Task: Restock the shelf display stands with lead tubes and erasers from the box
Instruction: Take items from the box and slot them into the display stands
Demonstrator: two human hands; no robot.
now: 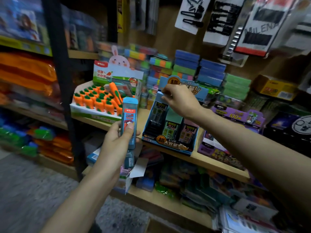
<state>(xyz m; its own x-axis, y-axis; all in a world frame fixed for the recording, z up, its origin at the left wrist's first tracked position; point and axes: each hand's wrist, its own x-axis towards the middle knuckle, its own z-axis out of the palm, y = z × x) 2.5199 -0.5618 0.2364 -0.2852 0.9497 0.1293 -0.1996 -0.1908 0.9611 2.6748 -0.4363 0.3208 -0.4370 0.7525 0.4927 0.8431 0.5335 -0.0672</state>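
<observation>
The hanging hair-clip card at one o'clock reads "MILENA". The purple display box at three o'clock carries "100". The blue lead-tube display stand at centre shows "1=10" on its front lip and header. The blue lead tube has "100" on its red label. Other print is Chinese or too blurred to read.

Both forearms bare, no sleeves; perhaps a ring on right hand.
</observation>
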